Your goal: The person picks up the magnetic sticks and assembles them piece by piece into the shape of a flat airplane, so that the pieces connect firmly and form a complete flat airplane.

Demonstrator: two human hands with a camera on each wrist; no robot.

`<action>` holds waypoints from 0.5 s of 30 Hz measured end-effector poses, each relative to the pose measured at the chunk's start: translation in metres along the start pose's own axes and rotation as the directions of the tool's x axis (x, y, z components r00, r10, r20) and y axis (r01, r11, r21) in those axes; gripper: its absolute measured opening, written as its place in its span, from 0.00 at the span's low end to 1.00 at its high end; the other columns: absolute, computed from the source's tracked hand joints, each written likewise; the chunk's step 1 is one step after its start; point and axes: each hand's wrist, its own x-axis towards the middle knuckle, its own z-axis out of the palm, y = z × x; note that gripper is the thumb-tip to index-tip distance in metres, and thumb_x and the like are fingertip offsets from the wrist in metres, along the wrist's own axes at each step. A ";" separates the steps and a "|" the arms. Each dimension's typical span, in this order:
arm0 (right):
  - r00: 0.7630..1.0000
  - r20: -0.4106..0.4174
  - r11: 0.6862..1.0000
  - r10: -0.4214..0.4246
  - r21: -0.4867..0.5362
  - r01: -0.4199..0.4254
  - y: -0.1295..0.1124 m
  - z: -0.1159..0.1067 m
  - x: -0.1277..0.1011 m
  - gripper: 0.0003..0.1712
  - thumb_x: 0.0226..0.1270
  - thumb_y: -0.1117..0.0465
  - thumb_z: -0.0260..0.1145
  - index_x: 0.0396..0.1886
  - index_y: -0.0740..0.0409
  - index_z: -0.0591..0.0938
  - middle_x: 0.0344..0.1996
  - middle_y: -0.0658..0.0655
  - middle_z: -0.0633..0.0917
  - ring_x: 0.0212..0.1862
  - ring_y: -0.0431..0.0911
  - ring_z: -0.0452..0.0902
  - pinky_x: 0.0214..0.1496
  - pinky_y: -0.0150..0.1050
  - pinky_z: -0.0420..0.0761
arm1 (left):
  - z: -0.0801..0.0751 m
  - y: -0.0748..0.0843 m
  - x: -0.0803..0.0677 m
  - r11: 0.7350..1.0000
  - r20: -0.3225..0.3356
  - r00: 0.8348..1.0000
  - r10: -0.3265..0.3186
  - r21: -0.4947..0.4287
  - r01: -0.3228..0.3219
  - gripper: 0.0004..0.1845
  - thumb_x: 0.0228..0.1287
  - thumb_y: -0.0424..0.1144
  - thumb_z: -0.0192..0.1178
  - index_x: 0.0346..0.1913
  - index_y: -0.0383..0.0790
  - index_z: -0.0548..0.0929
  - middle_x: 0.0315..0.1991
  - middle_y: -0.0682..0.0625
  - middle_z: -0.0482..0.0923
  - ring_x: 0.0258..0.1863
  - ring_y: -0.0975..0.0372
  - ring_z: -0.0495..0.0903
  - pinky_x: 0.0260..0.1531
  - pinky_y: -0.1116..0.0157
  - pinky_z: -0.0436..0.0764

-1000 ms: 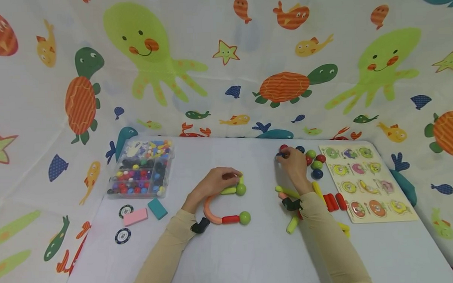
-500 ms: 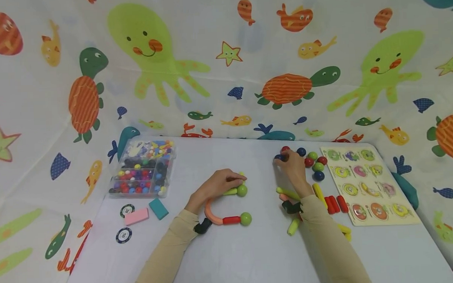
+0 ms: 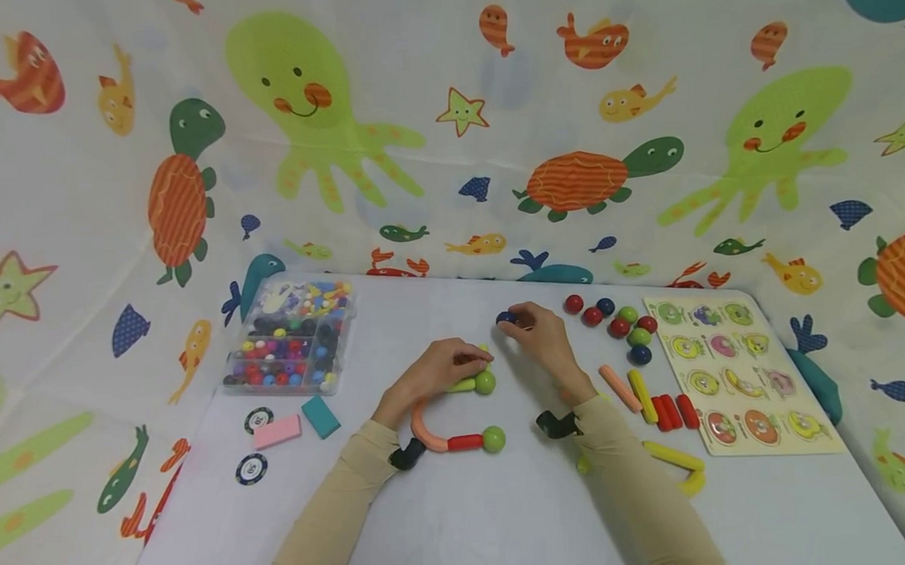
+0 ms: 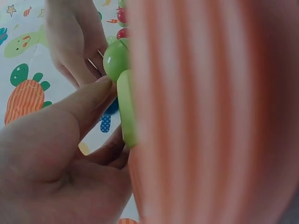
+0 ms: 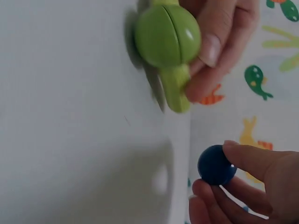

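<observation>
My right hand [image 3: 542, 333] pinches a dark blue toy ball [image 5: 216, 164] between thumb and fingers, held clear of the table. To its left, my left hand [image 3: 444, 368] grips a yellow-green stick [image 4: 125, 107] joined to a green ball [image 3: 485, 383]; the thumb tip lies at their joint. Another short yellow-green stick end [image 5: 176, 100] sticks out past this ball. A curved orange piece [image 3: 422, 429] runs from the held part to a red stick [image 3: 465, 442], which ends in a second green ball [image 3: 494, 438]. In the left wrist view, a blurred orange shape covers the right side.
Loose balls [image 3: 619, 327] in red, blue and green lie at the back right, beside a wooden fruit puzzle board [image 3: 700, 407]. Red sticks [image 3: 687, 411] and a yellow stick [image 3: 640, 396] lie near my right forearm. A bead box [image 3: 336, 378], erasers and chips stand left.
My right hand has lifted the dark blue ball away from the group of balls and carried it left, towards my left hand. My left hand stays at the joined pieces.
</observation>
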 end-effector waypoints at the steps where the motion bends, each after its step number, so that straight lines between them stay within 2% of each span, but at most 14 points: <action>1: 1.000 0.014 1.000 0.000 0.002 0.000 -0.002 0.004 -0.001 0.24 0.69 0.50 0.70 0.59 0.58 0.82 0.49 0.60 0.87 0.52 0.53 0.83 0.55 0.49 0.83 | 0.000 0.001 0.000 1.000 -0.002 1.000 0.003 -0.003 -0.003 0.13 0.74 0.42 0.61 0.56 0.46 0.88 0.48 0.55 0.86 0.45 0.65 0.78 0.50 0.66 0.77; 8: 0.998 0.065 1.000 -0.028 0.009 0.027 -0.007 0.025 -0.002 0.24 0.69 0.50 0.70 0.57 0.60 0.82 0.49 0.60 0.88 0.50 0.52 0.83 0.55 0.48 0.83 | 0.002 0.003 -0.002 1.000 -0.013 1.000 0.023 0.005 -0.023 0.13 0.73 0.41 0.62 0.55 0.44 0.88 0.47 0.55 0.86 0.45 0.65 0.79 0.50 0.66 0.78; 15: 0.996 0.088 1.000 -0.026 0.013 0.025 -0.011 0.030 -0.005 0.22 0.69 0.50 0.70 0.56 0.59 0.83 0.47 0.59 0.88 0.48 0.50 0.83 0.52 0.46 0.84 | 0.000 0.004 -0.002 0.999 -0.013 0.999 0.047 0.019 -0.047 0.12 0.73 0.40 0.62 0.54 0.42 0.88 0.46 0.54 0.86 0.44 0.64 0.78 0.49 0.67 0.78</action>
